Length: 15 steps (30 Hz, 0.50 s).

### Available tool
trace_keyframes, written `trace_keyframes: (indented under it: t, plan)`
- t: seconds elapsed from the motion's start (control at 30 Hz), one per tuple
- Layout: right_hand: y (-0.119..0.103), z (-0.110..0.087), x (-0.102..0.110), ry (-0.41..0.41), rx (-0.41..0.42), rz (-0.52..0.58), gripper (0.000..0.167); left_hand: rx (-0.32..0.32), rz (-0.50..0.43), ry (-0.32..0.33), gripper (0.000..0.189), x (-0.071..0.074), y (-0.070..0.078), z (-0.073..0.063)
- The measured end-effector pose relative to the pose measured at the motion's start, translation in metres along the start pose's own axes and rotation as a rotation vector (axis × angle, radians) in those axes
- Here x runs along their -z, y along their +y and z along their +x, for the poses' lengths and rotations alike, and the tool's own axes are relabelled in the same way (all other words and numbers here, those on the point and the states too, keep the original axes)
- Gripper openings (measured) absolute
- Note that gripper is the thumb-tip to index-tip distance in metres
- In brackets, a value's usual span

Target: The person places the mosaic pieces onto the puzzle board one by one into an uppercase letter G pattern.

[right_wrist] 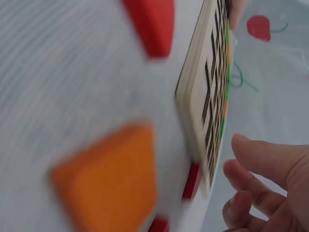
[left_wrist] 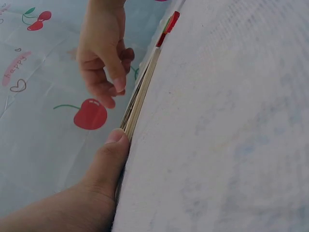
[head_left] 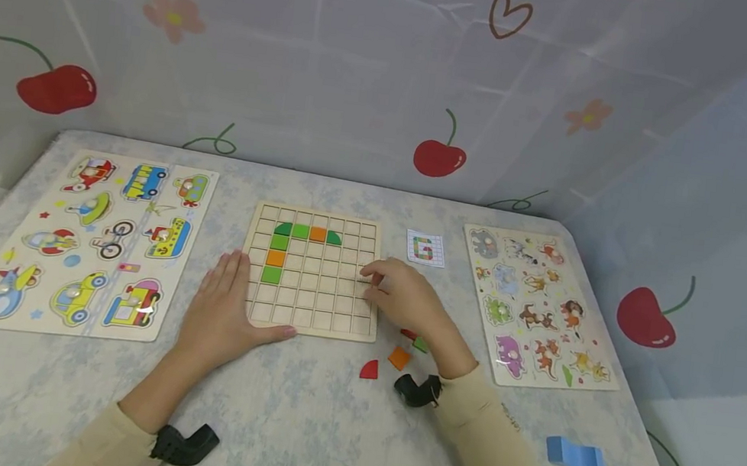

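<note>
A wooden grid board (head_left: 315,322) lies on the table, with green and orange squares and green quarter-circle pieces set along its upper and left cells. My left hand (head_left: 215,311) rests at the board's left side, fingers straight and thumb along the front edge. Over the board's right edge hovers my right hand (head_left: 404,296), fingers loosely bent. Its thumb and fingers stand apart in the right wrist view, with no piece visible between them. Near the front right corner lie a red quarter-circle (head_left: 368,370), an orange square (head_left: 399,357), a green piece (head_left: 420,344) and a partly hidden red piece (head_left: 409,334).
Behind the right hand lies a small pattern card (head_left: 425,248) with a coloured G. A vehicle puzzle board (head_left: 84,246) is on the left, an animal puzzle board (head_left: 541,310) on the right. A blue wavy block (head_left: 576,455) sits near the right table edge.
</note>
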State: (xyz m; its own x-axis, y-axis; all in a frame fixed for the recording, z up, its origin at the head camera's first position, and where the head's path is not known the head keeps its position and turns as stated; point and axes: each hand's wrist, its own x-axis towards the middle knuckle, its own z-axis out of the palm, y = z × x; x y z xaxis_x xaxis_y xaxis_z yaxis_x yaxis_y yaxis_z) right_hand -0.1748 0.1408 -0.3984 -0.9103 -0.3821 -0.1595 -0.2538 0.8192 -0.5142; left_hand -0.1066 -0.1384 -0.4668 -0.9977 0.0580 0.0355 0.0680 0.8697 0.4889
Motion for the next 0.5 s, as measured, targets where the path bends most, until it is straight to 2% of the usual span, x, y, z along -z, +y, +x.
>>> trace_keyframes:
  t: [0.2,0.5]
  plan:
    - [0.028,-0.012,0.011,-0.011,-0.06,0.026,0.022,-0.006,-0.002,0.004,0.147,0.001,0.001,0.0]
    - [0.045,-0.009,0.011,-0.103,-0.019,0.098,0.02,-0.009,0.001,0.005,0.146,0.0,0.001,0.0]
